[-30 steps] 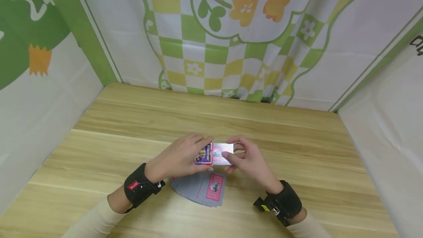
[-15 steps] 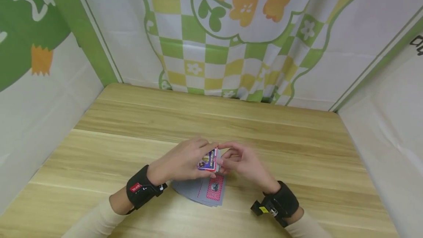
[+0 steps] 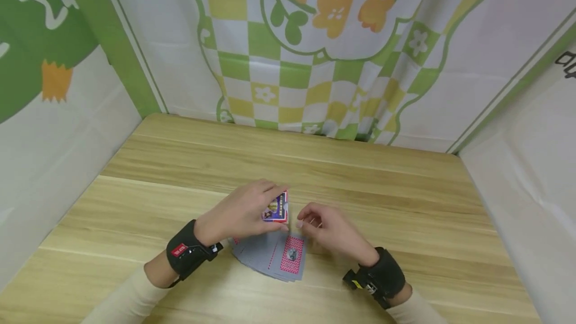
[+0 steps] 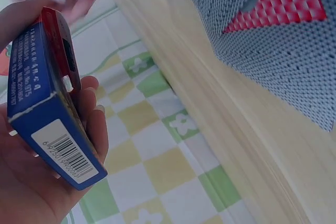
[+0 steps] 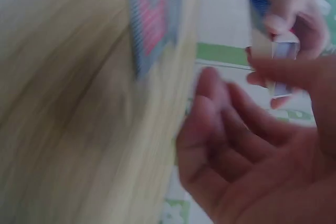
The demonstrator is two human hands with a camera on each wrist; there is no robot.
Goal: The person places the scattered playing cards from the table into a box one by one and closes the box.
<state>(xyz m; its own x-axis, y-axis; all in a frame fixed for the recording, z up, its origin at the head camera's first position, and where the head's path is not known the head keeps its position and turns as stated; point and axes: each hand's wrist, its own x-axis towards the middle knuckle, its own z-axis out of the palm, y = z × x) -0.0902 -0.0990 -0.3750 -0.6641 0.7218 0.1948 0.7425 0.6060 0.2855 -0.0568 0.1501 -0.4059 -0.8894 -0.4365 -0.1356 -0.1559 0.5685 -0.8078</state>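
My left hand (image 3: 240, 214) grips a small card box (image 3: 275, 208) with a purple picture on its face. In the left wrist view the box (image 4: 31, 77) shows a blue side with white print and a barcode on its end. Thumb and fingers wrap it from opposite sides. A short gap to the right of it, my right hand (image 3: 333, 231) holds nothing, its fingers loosely bent. The right wrist view shows that hand (image 5: 247, 156) in front of the box's end. Below the hands lies a fan of playing cards (image 3: 292, 256), red-patterned back up, partly covered by my left hand.
The cards rest on a wood-grain table (image 3: 382, 189). A green and yellow checked curtain (image 3: 292, 74) hangs at its far edge, with white walls (image 3: 517, 104) at the sides. Black camera straps (image 3: 191, 251) circle both wrists.
Cards that stuck out of the box, pinched by my right hand, have slid inside it. My right hand has let go and drawn apart from the box. The fanned cards have stayed put.
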